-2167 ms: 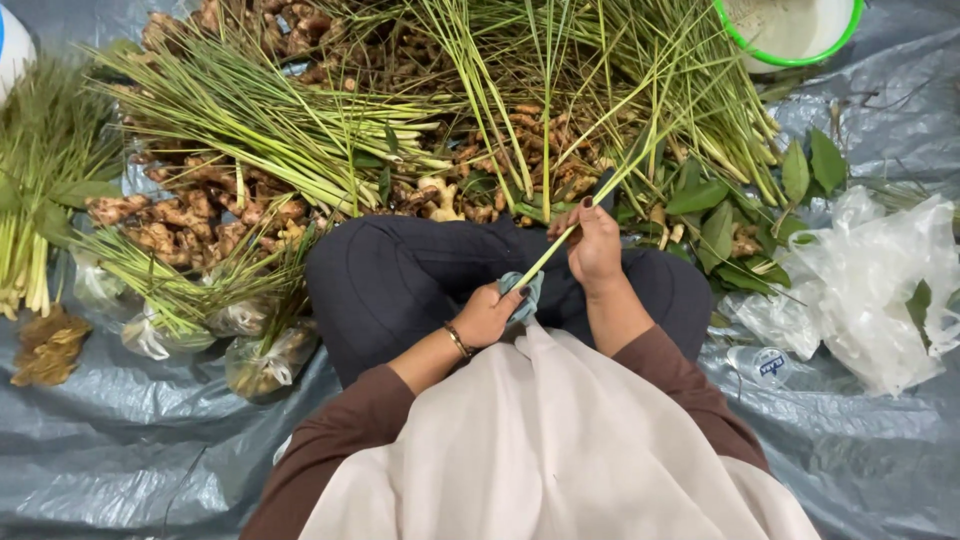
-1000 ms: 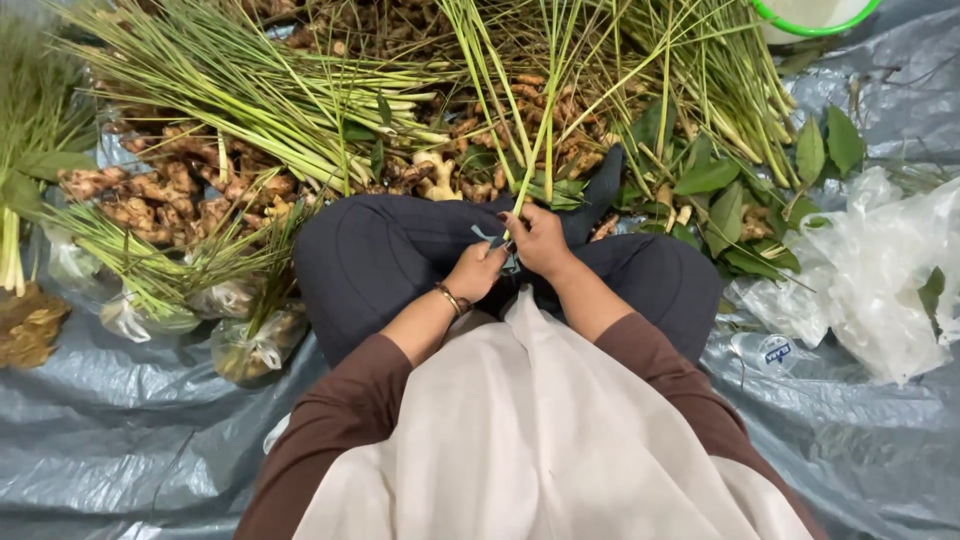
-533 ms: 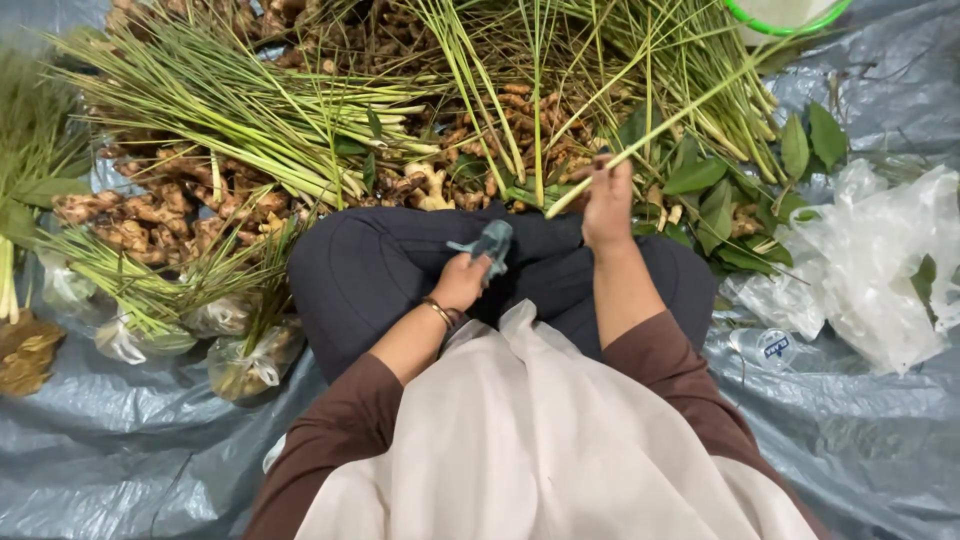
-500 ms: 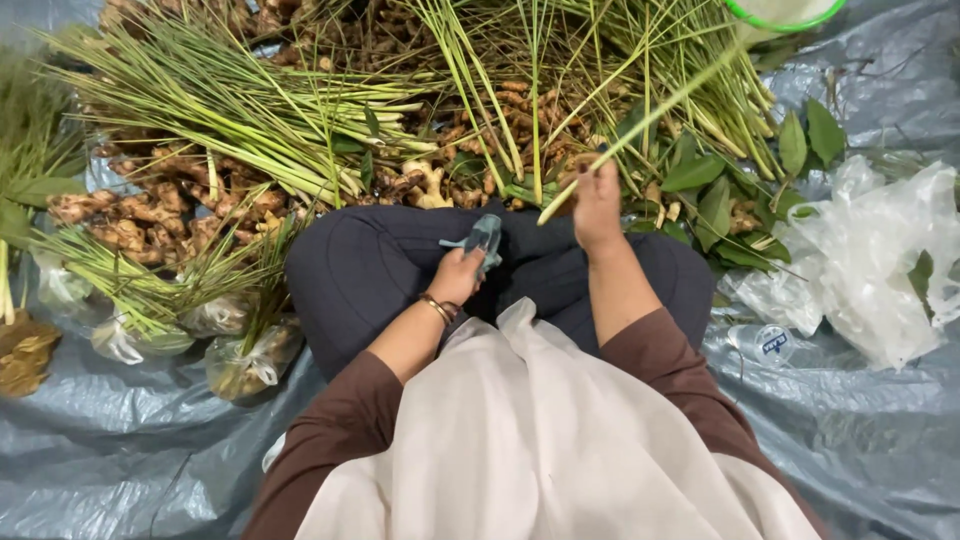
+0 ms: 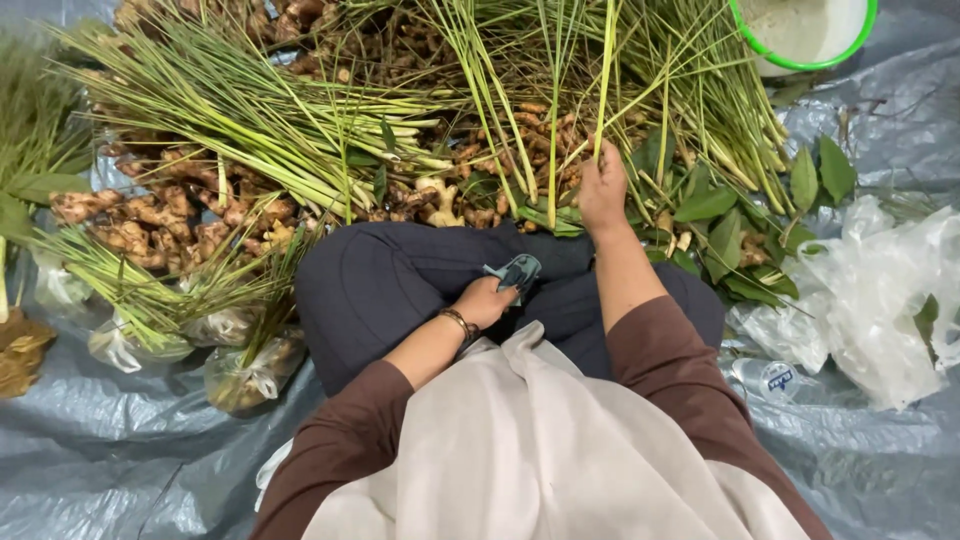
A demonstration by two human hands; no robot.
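I'm looking down at a grey tarp (image 5: 120, 470) heaped with lemongrass (image 5: 300, 120), where my right hand (image 5: 603, 188) is closed round one stalk (image 5: 606, 70) running straight away from me, while my left hand (image 5: 487, 300), nearer my lap, grips a small teal cutter (image 5: 517, 271).

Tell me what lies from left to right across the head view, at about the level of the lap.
Filled plastic bags → left hand holding a small blue-grey tool → right hand on a green stalk → loose green leaves → crumpled clear plastic.
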